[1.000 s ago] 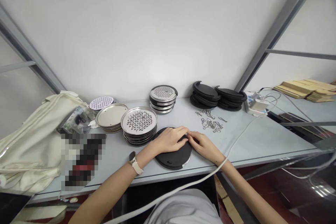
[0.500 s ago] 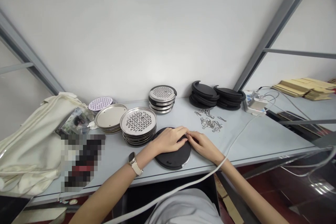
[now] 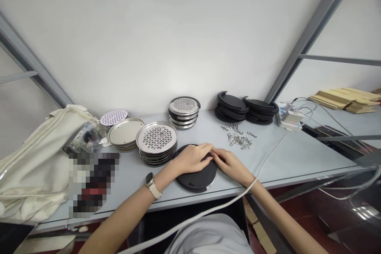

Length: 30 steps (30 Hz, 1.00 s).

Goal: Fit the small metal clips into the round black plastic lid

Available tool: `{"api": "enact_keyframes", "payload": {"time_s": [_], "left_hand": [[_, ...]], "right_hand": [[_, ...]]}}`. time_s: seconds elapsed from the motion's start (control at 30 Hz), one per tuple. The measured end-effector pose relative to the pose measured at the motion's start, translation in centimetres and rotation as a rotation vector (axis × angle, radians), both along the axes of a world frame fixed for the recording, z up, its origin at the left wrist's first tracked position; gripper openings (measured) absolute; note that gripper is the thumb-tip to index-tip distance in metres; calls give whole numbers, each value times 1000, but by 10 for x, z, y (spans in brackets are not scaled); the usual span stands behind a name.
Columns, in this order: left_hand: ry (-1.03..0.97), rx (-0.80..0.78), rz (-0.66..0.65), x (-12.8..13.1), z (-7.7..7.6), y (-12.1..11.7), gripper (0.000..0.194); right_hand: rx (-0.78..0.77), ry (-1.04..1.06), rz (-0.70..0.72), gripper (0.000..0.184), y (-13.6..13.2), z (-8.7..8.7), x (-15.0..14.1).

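1. In the head view, next to nothing has been moved since the frame half a second back: the left hand (image 3: 195, 158) and right hand (image 3: 228, 163) are being kept at the same spot on the black disc (image 3: 195, 180).
2. That disc is being held flat on the table (image 3: 282, 156), near its front edge and just beside the grater stack (image 3: 157, 139); a strip of bright metal is being shown along its lower right rim.
3. The left hand is being laid over the top, thumb set apart from fingers; by the right hand, thumb and fingertips are being drawn together at the rim. Whether any small piece is being pinched there cannot be told.
4. Fine fingertip work at the rim is being done, it seems, while the disc is being steadied. The metal clips (image 3: 238, 141) are being left loose beyond.
5. For the next move, firm steadying by the left palm and small, careful pressure from the right fingertips are apparently being called for.
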<state>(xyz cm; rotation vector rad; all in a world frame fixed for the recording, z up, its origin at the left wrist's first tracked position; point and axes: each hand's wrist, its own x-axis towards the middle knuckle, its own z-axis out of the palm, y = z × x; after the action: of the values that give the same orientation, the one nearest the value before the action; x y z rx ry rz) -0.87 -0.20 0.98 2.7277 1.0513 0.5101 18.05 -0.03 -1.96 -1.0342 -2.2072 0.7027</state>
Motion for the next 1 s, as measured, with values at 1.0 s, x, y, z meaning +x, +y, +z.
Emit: {"api": "enact_keyframes", "payload": {"time_s": [1.0], "left_hand": [[-107, -44, -22, 1, -4, 3, 18]], "right_hand": [[6, -30, -10, 28, -1, 2, 0]]}}
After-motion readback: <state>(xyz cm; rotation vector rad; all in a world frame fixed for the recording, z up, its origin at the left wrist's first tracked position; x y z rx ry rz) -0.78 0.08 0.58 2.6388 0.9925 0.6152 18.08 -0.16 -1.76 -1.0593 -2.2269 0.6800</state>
